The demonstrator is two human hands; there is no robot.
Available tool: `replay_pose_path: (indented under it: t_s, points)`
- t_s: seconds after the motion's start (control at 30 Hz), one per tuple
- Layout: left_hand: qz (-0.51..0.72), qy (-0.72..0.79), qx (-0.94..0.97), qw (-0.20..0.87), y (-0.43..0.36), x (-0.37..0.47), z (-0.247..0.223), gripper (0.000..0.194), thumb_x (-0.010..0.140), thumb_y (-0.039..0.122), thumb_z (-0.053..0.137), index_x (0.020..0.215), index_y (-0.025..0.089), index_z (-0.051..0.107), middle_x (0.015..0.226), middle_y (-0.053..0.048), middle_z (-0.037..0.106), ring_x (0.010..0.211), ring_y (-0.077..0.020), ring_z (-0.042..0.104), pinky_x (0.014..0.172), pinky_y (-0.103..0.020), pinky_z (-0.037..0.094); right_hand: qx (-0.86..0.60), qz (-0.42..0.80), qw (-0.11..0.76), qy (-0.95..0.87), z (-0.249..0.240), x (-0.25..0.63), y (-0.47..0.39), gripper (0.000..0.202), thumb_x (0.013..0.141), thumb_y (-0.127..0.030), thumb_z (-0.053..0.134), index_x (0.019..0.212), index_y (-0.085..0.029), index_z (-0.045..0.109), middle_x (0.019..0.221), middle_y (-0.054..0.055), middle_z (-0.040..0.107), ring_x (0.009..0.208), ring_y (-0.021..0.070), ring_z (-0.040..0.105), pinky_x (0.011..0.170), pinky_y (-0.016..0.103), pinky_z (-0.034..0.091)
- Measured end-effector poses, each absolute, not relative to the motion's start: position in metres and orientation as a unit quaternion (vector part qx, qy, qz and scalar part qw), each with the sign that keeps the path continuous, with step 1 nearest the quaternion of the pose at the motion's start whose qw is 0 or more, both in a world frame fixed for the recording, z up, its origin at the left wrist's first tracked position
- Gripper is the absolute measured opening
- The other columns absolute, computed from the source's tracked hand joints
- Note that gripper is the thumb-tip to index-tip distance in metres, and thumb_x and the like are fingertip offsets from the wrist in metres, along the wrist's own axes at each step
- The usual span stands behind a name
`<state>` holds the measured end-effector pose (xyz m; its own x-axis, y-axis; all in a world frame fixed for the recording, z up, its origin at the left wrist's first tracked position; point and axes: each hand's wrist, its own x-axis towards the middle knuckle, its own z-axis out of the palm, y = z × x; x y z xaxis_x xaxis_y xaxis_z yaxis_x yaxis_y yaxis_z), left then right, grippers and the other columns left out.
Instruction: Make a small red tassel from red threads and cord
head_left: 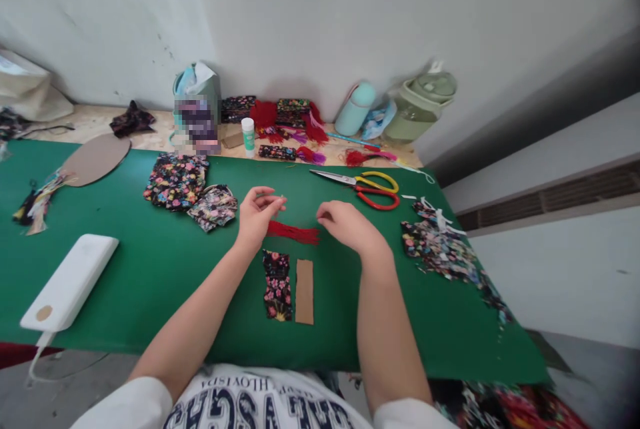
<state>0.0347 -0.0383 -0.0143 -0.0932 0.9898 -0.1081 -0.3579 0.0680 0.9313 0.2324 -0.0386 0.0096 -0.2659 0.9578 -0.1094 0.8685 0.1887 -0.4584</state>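
My left hand (pixel 260 212) is held over the green mat, thumb and fingertips pinched on something too small to make out. To its right, my right hand (pixel 340 221) has its fingers drawn together, and whatever they hold, if anything, is hidden. A bundle of red thread (pixel 294 233) lies between and just below both hands. Nearer my body are a black floral fabric strip (pixel 277 286) and, beside it, a brown cardboard strip (pixel 305 291). Scissors (pixel 357 181) with one yellow and one red handle lie beyond my right hand.
Floral fabric pieces (pixel 176 181) and a white power bank (pixel 70 282) lie left. Fabric scraps (pixel 440 247) cover the right edge. A glue stick (pixel 248 137), a turquoise bottle (pixel 355 109) and a green jug (pixel 420 109) stand along the wall.
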Motion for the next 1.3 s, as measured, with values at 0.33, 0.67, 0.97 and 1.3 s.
replay_pose_path:
  t_s: [0.33,0.67,0.97,1.3]
  points:
    - [0.575,0.443,0.326,0.605,-0.044,0.034,-0.025,0.052,0.058,0.033,0.082,0.094,0.018,0.048,0.074,0.0,0.069,0.066,-0.0127,0.067,0.065,-0.026,0.053,-0.586,0.096,0.042,-0.803,-0.011,0.227,-0.053,0.01,0.082,-0.01,0.059,0.083,-0.02,0.064,0.09,0.006,0.064,0.071,0.0177,0.06,0.064,0.03,0.037]
    - [0.563,0.467,0.325,0.6,-0.046,0.033,-0.024,0.045,0.063,0.029,0.078,0.096,0.017,0.05,0.078,-0.002,0.069,0.066,-0.0121,0.065,0.055,-0.021,0.048,-0.562,0.09,0.013,-0.822,-0.013,0.228,-0.051,0.015,0.089,-0.011,0.049,0.081,-0.016,0.061,0.087,0.009,0.063,0.077,0.022,0.06,0.067,0.034,0.038]
    - [0.518,0.483,0.289,0.644,-0.047,0.034,-0.025,0.043,0.055,0.032,0.084,0.085,0.012,0.062,0.08,-0.006,0.072,0.068,-0.0124,0.066,0.065,-0.025,0.055,-0.556,0.151,0.026,-0.817,-0.011,0.232,-0.051,0.007,0.087,-0.015,0.055,0.087,-0.018,0.062,0.095,0.007,0.063,0.087,0.0214,0.062,0.073,0.032,0.04]
    - [0.512,0.417,0.303,0.687,-0.053,0.035,-0.015,0.042,0.06,0.03,0.083,0.092,0.015,0.061,0.077,-0.003,0.066,0.098,-0.0235,0.067,0.057,-0.019,0.054,-0.531,0.237,0.261,-0.771,-0.001,0.217,-0.054,0.011,0.089,-0.016,0.049,0.08,-0.02,0.054,0.086,0.004,0.059,0.079,0.0163,0.057,0.069,0.029,0.042]
